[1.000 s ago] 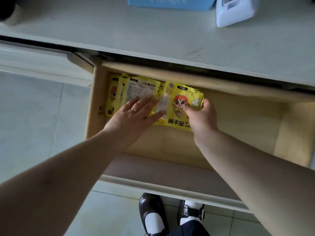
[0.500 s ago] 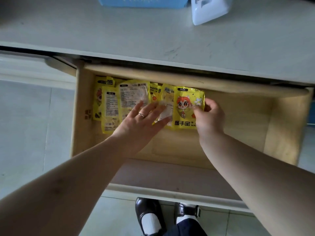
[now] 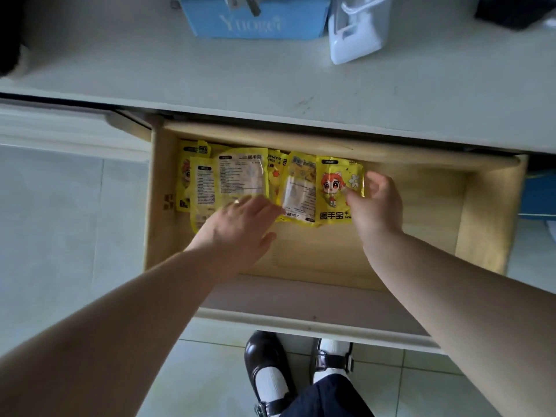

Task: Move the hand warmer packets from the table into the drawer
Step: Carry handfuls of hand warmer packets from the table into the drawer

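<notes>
Several yellow hand warmer packets (image 3: 243,176) lie overlapping in a row at the back left of the open wooden drawer (image 3: 478,224). The rightmost packet (image 3: 334,188) shows a cartoon figure, face up. My left hand (image 3: 240,227) lies flat with straight fingers, its fingertips on the near edge of the left and middle packets. My right hand (image 3: 376,203) pinches the right edge of the cartoon packet, thumb on top and fingers curled behind it. No packets show on the table top (image 3: 150,73).
A blue box (image 3: 255,22) and a white device (image 3: 355,34) stand at the back of the table. The drawer's right half has a bare wooden floor (image 3: 406,245). Below the drawer front are my two dark shoes (image 3: 267,371) on the tiled floor.
My left hand has slid back toward me, off the middle packets, so more of them show. My right hand stays at the cartoon packet's right edge.
</notes>
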Available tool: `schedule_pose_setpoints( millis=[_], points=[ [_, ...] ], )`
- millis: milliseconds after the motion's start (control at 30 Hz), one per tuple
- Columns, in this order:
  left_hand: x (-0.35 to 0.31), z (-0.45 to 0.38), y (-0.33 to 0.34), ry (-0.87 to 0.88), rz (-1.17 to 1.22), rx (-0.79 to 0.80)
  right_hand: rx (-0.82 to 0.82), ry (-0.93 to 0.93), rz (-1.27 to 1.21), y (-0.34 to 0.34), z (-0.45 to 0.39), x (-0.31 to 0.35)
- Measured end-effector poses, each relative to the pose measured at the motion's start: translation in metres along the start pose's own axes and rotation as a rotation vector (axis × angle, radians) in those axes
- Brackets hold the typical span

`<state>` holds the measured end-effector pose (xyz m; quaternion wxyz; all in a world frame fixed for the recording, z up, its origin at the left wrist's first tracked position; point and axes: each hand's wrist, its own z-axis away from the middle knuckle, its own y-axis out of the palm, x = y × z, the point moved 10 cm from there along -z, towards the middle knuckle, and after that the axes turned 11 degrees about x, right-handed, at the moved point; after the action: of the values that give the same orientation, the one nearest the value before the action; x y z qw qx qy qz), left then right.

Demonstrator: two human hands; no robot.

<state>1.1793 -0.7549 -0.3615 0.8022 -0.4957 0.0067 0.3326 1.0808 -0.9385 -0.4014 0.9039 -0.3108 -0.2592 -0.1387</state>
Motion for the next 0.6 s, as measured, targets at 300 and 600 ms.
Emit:
schedule_pose_setpoints(
  millis=[300,600],
  points=[
    [0.043,0.04,0.048,-0.28,-0.078,0.378,0.259,-0.189,0.241,0.057,0.042,0.024],
    [0.048,0.03,0.035,-0.304,-0.07,0.364,0.351,-0.326,0.27,0.093,0.072,0.037]
  ],
)
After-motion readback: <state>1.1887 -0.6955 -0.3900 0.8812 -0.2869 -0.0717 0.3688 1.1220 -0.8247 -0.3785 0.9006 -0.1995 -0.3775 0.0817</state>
